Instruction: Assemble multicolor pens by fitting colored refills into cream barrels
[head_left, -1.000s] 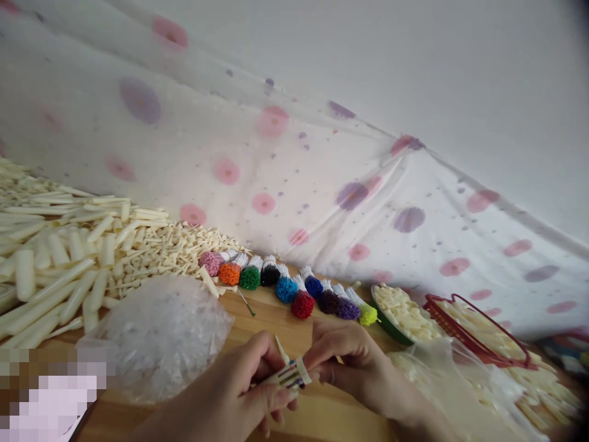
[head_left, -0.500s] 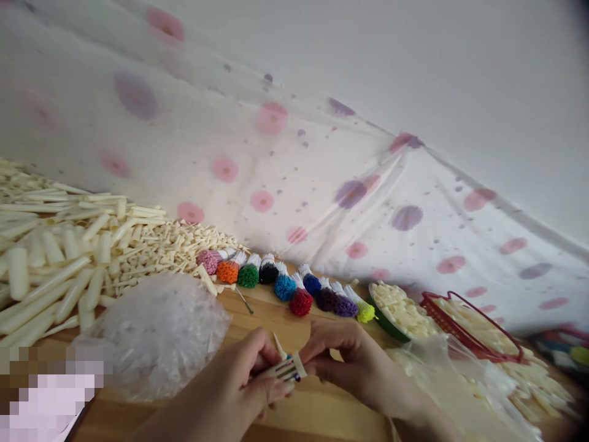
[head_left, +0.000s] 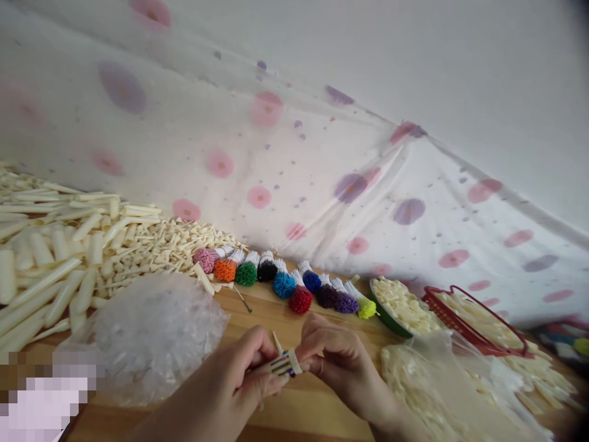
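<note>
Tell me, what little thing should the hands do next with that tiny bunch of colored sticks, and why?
Probably push the cream cap further onto the small bunch of colored sticks. The left hand pinches the bunch, the right hand has fingers at the cap, and colored tips show just beside it, so the cap looks only partly seated.

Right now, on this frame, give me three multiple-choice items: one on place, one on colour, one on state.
1. Where does the green bowl sit?
A. left of the red basket
B. on the plastic bag
C. beside the pink bundle

2. Which bundle ends the row nearest that bowl?
A. black
B. orange
C. yellow-green

3. The striped bundle is:
A. lying loose
B. pinched by both hands
C. in the basket

Answers: A, their rims adjoin; C, it lies beside the bowl; B, left hand and right hand grip it.
</note>
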The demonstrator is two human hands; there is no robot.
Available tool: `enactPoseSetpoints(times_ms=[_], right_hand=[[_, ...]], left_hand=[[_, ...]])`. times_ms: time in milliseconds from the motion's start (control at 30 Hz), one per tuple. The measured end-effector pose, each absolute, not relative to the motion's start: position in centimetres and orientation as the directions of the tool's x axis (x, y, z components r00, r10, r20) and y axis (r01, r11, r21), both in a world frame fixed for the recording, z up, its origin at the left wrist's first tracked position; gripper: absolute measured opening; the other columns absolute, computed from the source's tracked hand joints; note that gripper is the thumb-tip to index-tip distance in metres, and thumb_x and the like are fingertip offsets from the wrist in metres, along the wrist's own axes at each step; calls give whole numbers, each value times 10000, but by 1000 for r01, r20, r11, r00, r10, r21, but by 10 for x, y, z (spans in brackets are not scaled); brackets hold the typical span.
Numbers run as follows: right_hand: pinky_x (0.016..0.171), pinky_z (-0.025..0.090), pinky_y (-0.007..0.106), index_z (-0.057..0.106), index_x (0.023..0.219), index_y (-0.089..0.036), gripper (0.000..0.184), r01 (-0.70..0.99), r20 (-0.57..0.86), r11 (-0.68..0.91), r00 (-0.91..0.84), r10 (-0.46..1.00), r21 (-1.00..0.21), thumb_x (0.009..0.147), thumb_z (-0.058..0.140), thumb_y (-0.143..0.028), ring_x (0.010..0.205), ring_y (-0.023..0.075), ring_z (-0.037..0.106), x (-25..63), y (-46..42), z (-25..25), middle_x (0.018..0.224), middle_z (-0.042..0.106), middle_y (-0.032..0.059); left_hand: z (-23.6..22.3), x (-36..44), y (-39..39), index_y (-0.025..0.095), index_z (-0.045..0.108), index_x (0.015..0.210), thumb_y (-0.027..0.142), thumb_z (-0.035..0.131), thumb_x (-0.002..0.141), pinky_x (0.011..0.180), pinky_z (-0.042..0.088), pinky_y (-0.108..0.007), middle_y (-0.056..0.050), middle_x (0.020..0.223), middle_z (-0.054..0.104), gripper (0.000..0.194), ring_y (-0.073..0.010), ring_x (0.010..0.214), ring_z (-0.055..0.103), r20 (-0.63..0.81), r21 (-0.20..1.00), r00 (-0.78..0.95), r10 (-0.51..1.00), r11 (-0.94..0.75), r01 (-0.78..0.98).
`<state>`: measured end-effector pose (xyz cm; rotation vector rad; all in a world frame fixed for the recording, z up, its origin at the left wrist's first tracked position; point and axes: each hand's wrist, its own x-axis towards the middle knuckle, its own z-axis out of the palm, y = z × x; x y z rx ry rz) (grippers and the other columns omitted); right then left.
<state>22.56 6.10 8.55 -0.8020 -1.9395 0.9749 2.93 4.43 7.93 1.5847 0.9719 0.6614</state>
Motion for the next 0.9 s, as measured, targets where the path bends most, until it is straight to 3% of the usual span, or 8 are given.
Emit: enactPoseSetpoints(times_ms=[233,700,900], right_hand=[[554,355,225,743,789,-177,91,318,95,278,-488,868,-906,791,661,-216,586,105,453,233,59,94,622,534,-4],[546,395,205,737,782,-152,92,343,69,278,-513,856,-898,780,647,-171,584,95,467,234,56,104,633,524,1],[507,383,193,738,757,-164,158,298,-94,47,-442,892,-953,769,666,-304,539,75,451,229,49,108,634,542,-3]], left_hand=[[82,34,44,220,499,763,265,470,849,610,374,-209,61,683,561,102,-127,665,540,-115,944,453,884,-45,328],[84,34,40,218,512,771,289,476,840,598,378,-218,56,684,575,105,-130,644,537,-151,946,485,861,-17,324],[80,32,39,236,488,797,293,442,867,569,366,-210,64,690,599,102,-124,624,550,-71,916,457,886,-123,381]])
